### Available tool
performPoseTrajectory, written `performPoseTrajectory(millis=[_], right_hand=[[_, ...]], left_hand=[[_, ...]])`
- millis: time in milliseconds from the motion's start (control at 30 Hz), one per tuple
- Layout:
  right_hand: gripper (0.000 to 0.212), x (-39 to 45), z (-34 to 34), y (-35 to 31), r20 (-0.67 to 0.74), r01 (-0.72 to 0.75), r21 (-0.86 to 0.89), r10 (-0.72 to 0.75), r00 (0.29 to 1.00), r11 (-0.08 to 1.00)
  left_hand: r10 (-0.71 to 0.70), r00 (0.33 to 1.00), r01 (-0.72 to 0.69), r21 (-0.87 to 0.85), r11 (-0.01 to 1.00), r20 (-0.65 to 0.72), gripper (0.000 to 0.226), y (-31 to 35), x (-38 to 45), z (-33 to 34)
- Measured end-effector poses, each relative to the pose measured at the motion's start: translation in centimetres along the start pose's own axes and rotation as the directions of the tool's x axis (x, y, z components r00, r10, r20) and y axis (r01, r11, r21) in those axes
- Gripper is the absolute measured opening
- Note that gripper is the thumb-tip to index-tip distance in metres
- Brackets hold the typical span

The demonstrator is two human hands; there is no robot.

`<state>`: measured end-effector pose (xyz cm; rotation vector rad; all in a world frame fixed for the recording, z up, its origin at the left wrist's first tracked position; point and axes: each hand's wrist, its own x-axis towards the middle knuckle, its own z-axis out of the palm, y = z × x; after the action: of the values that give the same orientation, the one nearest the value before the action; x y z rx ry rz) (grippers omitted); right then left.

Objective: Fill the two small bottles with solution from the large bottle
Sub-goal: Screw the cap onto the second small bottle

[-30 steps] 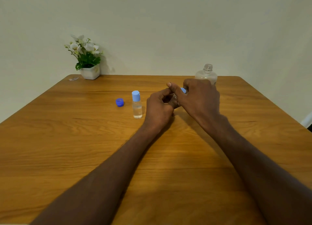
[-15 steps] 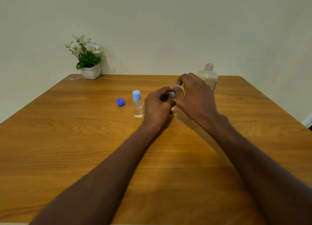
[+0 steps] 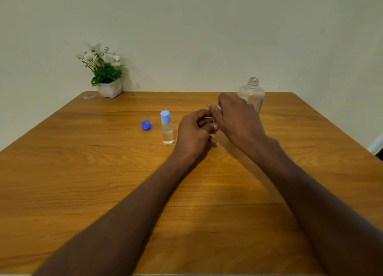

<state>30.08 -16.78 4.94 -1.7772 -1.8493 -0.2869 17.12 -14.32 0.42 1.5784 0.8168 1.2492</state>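
Wooden bench against a pale wall. I see my left hand curled round the second small bottle at centre — mostly hidden — while my right hand pinches its light blue cap. A capped small bottle stands at nine o'clock, the open large bottle at one o'clock. Light, slick plastic — I'd judge holding the body low and turning the cap at its rim is safest.

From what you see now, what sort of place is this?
Probably a room in a home, not a lab: a plain wooden table against a bare wall, with a small potted flower plant as decoration.
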Motion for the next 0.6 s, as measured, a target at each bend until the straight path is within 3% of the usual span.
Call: performPoseTrajectory(millis=[233, 400, 600], right_hand=[[0.039, -0.38, -0.11, -0.70, 0.017, 0.068, 0.054, -0.069, 0.997, 0.996], [0.034, -0.35, 0.01, -0.30, 0.063, 0.067, 0.060, -0.071, 0.996, 0.996], [0.051, -0.06, 0.07, -0.19, 0.055, 0.007, -0.013, -0.006, 0.998, 1.000]], left_hand=[[-0.093, 0.985, 0.084, 0.068, 0.994, 0.146, 0.015, -0.10, 0.07, -0.71], [-0.121, 0.986, 0.111, 0.088, 0.990, 0.114, 0.016, 0.03, -0.14, -0.55], [-0.118, 0.990, 0.106, 0.128, 0.986, 0.083, 0.019, 0.28, -0.54, -0.48]])
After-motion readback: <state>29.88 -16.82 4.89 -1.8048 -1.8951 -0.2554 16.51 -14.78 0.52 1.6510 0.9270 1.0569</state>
